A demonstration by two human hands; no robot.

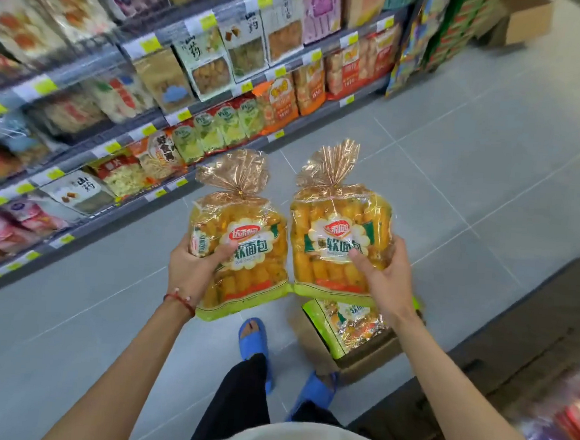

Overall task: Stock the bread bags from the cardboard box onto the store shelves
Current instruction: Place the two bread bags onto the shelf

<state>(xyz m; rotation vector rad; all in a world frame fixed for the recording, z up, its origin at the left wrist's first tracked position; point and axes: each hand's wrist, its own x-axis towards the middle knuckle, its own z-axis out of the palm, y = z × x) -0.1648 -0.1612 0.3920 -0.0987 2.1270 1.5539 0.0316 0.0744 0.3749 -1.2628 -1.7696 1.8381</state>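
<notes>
Two bread bags are held up side by side: the left bag (242, 247) is gripped by the left hand (193, 264), closed around its lower left edge, and the right bag (340, 237) by the right hand (381, 274), curled on its lower right side. The cardboard box (351, 348), at 6 o'clock below the right bag, is seen to hold more bread. The shelves (119, 187) lie at 10 o'clock. Each bag is best carried upright, gripped lightly so the soft bread is not crushed, and set label-forward into a shelf gap.
</notes>
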